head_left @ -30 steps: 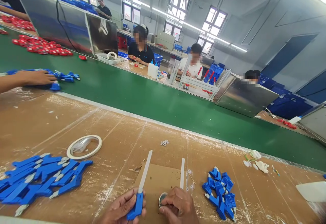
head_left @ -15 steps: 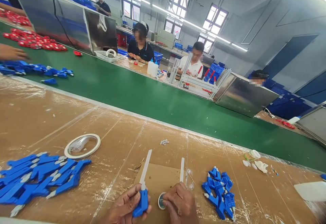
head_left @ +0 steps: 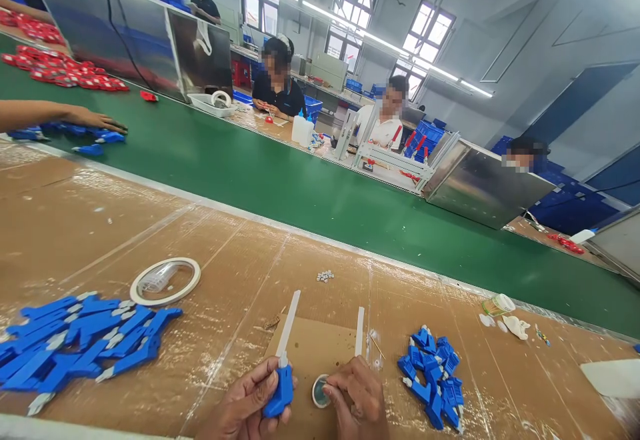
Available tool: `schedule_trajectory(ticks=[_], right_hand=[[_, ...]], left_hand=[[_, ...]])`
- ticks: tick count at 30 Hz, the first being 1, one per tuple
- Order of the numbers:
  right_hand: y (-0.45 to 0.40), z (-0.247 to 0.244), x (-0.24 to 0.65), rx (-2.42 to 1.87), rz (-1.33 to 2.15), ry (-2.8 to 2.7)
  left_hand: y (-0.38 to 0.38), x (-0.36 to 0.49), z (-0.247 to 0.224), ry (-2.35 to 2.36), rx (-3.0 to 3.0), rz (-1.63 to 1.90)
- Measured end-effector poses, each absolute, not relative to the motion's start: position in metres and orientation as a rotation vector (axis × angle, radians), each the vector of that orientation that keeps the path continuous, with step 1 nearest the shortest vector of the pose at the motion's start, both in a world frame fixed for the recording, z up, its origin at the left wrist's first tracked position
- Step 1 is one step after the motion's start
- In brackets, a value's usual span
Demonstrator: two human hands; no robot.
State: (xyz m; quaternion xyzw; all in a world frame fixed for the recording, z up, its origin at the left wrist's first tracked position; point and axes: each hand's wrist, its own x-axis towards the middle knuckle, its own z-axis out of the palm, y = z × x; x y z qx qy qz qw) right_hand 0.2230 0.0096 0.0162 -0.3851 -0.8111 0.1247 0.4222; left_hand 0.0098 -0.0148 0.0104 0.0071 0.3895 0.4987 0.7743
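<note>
My left hand point(head_left: 250, 397) is wrapped round a blue part point(head_left: 280, 392) with a grey tip, held upright over a cardboard piece point(head_left: 313, 340). A white strip point(head_left: 290, 323) lies just beyond that tip. My right hand point(head_left: 357, 397) is pinched at the edge of a small round dish point(head_left: 320, 391) with dark contents; whatever its fingertips hold is too small to name. Another white strip point(head_left: 360, 330) lies beyond my right hand. Blue parts with grey tips point(head_left: 85, 340) are heaped at the left, and more blue pieces point(head_left: 434, 377) at the right.
A tape ring point(head_left: 165, 281) lies at the left, small grey pieces point(head_left: 325, 276) beyond the cardboard. Across the brown table runs a green belt point(head_left: 300, 180). Another person's hand point(head_left: 93, 119) is over blue parts on it. A small jar point(head_left: 499, 304) lies at the right.
The other person's hand has reached further right over the blue parts on the belt. My right fingertips have shifted slightly at the dish; my left hand still grips the blue part.
</note>
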Motion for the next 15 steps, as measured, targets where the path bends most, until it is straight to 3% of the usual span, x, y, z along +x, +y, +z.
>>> schedule_trajectory(ticks=[8,15], right_hand=[[0.003,-0.006,0.237,-1.320,0.867,-1.767],[0.007,0.010,0.238,-1.349,1.243,-1.089]], left_hand=[[-0.015,0.015,0.016,0.818,-0.018,1.081],[-0.012,0.033,0.016,0.771,0.008,0.942]])
